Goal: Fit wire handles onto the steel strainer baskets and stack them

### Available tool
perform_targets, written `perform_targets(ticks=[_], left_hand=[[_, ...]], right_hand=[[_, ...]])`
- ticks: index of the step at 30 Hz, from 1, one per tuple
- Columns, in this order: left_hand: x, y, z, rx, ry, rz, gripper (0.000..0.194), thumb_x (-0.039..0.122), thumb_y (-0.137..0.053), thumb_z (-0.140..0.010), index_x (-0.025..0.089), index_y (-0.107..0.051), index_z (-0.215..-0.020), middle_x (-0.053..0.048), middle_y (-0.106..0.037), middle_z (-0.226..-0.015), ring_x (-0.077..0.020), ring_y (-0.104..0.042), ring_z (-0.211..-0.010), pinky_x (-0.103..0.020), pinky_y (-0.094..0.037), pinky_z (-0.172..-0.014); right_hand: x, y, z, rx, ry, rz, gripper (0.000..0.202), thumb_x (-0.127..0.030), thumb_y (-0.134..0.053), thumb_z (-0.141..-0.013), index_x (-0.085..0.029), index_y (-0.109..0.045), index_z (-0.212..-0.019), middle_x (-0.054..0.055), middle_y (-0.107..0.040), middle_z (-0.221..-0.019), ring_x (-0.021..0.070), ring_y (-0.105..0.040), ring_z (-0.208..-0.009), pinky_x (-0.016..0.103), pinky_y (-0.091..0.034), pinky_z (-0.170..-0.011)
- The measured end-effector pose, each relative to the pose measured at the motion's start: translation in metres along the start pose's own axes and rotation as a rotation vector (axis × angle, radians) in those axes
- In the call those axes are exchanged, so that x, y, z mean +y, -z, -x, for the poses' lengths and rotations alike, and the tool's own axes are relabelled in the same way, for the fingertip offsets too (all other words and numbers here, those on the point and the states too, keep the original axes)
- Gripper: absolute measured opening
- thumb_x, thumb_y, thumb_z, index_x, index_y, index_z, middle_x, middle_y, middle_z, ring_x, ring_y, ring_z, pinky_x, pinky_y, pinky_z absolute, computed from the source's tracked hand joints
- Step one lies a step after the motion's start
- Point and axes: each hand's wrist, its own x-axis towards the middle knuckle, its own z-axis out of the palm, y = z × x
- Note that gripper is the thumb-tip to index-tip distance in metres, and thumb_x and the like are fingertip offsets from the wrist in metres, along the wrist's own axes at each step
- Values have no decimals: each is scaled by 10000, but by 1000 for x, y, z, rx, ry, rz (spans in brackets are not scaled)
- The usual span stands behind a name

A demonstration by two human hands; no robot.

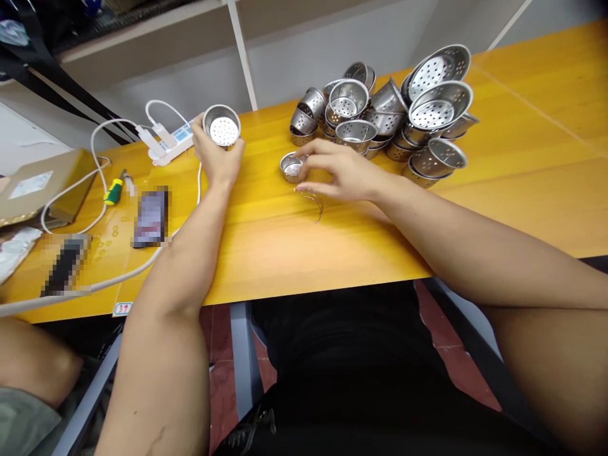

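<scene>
A round perforated metal strainer basket (221, 120) is held in my left hand (218, 155), fingers wrapped around its side, above the back of the table. Over a small shallow metal strainer basket (291, 168), my right hand (339, 168) has its thumb and fingers apart. Its fingertips cover part of that basket's right side, and I cannot tell whether they touch it. Just below the thumb lies a thin curved metal wire (318, 208). Several more perforated baskets stand stacked and tilted behind my right hand, among them a wide one (441, 104).
A white power strip (171, 144) with plugged-in cables lies behind my left hand. Left of my arm are a green-yellow screwdriver (113, 192), two blurred phone-like items, a cardboard box (47, 183) and a long cable (118, 278). Another person's leg (38, 361) shows at lower left.
</scene>
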Motion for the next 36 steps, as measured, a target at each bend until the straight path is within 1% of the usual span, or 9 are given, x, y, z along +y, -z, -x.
perform_targets(ticks=[4, 6, 10, 14, 20, 25, 30, 33, 36], left_hand=[[-42, 14, -14, 103, 8, -64, 763, 861, -722, -1199, 276, -599, -1674, -159, -709, -1884, -306, 66, -2127, -750, -47, -1631], [-59, 15, -15, 109, 58, -63, 781, 914, -696, -1180, 268, -638, -1615, -161, -747, -1832, -310, 61, -2131, -759, -78, -1644], [-68, 12, -13, 48, 104, -138, 719, 799, -734, -1206, 272, -584, -1670, -158, -722, -1846, -318, -117, -2118, -741, -176, -1651], [-50, 10, -12, 233, 361, -169, 865, 577, -1072, -991, 210, -590, -1608, -216, -638, -1857, -429, -538, -1916, -669, -384, -1663], [-40, 6, -9, 172, 306, -27, 746, 212, -1046, -937, 296, -547, -1484, -154, -811, -1606, -372, -800, -1580, -622, -569, -1558], [-34, 9, -8, 180, 317, 28, 663, 306, -1096, -938, 313, -569, -1341, -151, -829, -1588, -423, -767, -1677, -649, -531, -1593], [-16, 13, -6, 172, 423, -22, 592, 230, -1040, -984, 300, -561, -1323, -175, -795, -1649, -438, -720, -1732, -711, -441, -1635], [-18, 13, -3, 153, 445, -121, 694, 282, -1092, -957, 247, -593, -1437, -251, -690, -1801, -490, -586, -1878, -720, -366, -1669], [-25, 12, -4, 191, 319, -159, 912, 559, -1084, -1018, 185, -578, -1678, -274, -511, -2009, -460, -259, -2074, -683, -207, -1724]], right_hand=[[0, -3, 2, -128, 95, -67, 355, -614, -796, -1198, -270, -883, -1203, 182, -819, -1665, 436, -796, -1559, 632, -638, -1349], [0, -4, 1, -167, 85, -75, 340, -604, -814, -1181, -272, -886, -1186, 180, -829, -1633, 426, -810, -1526, 614, -649, -1334], [3, -3, 1, -188, 56, -78, 348, -620, -827, -1161, -281, -898, -1182, 179, -834, -1604, 433, -820, -1476, 639, -661, -1312], [4, -3, 2, -179, 53, -71, 353, -642, -820, -1166, -300, -905, -1187, 157, -842, -1579, 416, -816, -1454, 625, -666, -1305], [3, 2, 2, -188, 64, -59, 375, -646, -835, -1178, -281, -918, -1186, 156, -856, -1549, 402, -824, -1397, 567, -668, -1226], [6, 7, 3, -252, 70, -26, 391, -651, -923, -1130, -262, -931, -1159, 129, -883, -1462, 310, -826, -1097, 446, -611, -998], [9, 9, 3, -325, 83, -35, 370, -651, -947, -1111, -282, -949, -1084, 89, -909, -1415, 294, -835, -1095, 417, -586, -952], [9, 11, 4, -369, 72, -4, 390, -670, -945, -1105, -280, -965, -1099, 93, -906, -1405, 303, -842, -1106, 429, -595, -969], [7, 10, 5, -286, 13, 57, 402, -651, -863, -1166, -266, -961, -1226, 131, -879, -1431, 343, -843, -1157, 473, -627, -1046]])
